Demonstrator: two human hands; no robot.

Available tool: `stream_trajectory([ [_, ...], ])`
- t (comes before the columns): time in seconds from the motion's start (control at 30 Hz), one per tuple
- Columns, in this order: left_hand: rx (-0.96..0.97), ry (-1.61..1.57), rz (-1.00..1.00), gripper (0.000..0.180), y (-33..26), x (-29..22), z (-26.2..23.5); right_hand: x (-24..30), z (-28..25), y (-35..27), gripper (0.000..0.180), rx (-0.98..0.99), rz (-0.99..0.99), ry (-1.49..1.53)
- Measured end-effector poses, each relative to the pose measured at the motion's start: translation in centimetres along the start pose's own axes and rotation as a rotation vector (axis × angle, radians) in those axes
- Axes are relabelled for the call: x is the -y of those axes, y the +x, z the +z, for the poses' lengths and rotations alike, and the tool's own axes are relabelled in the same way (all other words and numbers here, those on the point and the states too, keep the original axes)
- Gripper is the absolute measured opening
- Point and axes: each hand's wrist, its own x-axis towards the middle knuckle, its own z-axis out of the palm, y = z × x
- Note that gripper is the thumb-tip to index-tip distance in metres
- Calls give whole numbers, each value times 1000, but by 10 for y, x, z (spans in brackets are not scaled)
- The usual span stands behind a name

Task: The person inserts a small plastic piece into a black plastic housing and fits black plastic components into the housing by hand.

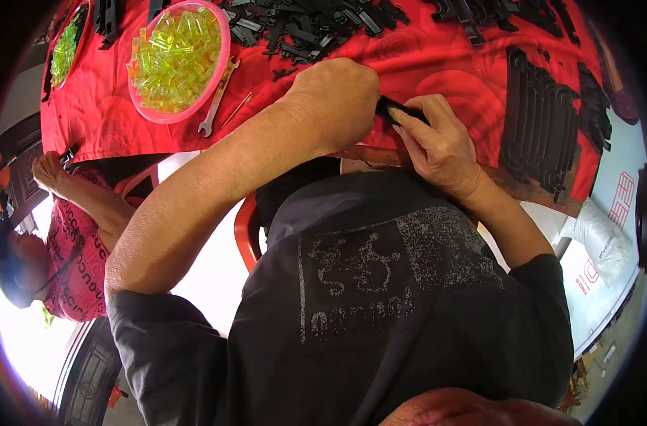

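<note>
Both my hands are over the near edge of the red-covered table, on one narrow black plastic part (403, 111). My left hand (337, 99) is closed round its left end and hides much of it. My right hand (440, 138) pinches the other end between thumb and fingers. Beyond my hands lies a heap of loose black plastic parts (316, 28). To the left, a pink bowl (226, 44) is filled with yellow-green see-through pieces (178, 60). Beside the bowl lie a metal open-ended wrench (214, 112) and a thin stick-like tool (238, 109).
Long black strips (540, 124) lie in a row at the right, with more black parts (472, 18) behind. A second bowl of green pieces (64, 53) stands far left. There another person's hand (48, 172) holds a small dark object. White boxes (600, 284) are at the right.
</note>
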Motion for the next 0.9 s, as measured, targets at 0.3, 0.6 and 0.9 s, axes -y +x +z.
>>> stream_trajectory([
  [0.3,-378,-239,-9,26,-36,-6,18,2,-3,-1,24,-51,4,-4],
  [0.6,-293,-622,-207,29,-77,-5,41,-1,-6,-20,19,-307,319,100],
  [0.9,-397,-637,-193,32,-66,-18,59,32,6,-19,39,-403,780,1050],
])
